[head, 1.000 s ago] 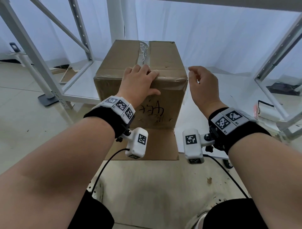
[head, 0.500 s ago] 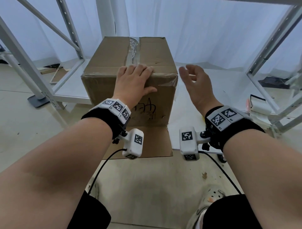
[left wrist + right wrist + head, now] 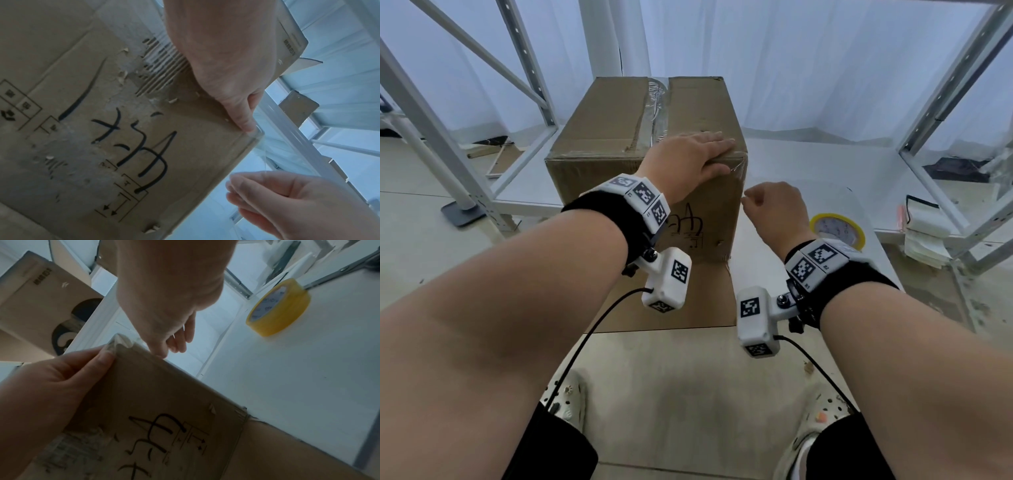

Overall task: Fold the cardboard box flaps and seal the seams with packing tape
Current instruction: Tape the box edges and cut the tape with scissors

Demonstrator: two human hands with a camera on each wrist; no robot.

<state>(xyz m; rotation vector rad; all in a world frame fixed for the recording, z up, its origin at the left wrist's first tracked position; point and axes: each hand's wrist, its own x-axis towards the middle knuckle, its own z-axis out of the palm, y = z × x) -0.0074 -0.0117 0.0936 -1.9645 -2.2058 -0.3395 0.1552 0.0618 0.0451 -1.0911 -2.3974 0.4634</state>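
Head view: the cardboard box (image 3: 647,161) stands on the white shelf deck (image 3: 808,164) with its top flaps folded shut and clear tape (image 3: 658,106) along the centre seam and across the near top edge. Since half a second ago your left hand (image 3: 688,161) has slid from the middle of that edge to the right corner, where it lies flat, fingers straight, pressing the strip down. Your right hand (image 3: 774,212) has dropped from beside the box top to the right front edge, fingers curled; the left wrist view shows it pinching the loose tape tail (image 3: 261,155) hanging from the corner. By this reading, you are wrapping the end round the corner, so this seam is nearly closed. Writing: dark handwritten strokes (image 3: 688,226) and small printed handling symbols mark the front face; neither can be read. The yellow tape roll (image 3: 837,229) lies on the deck nearby, its core print illegible.
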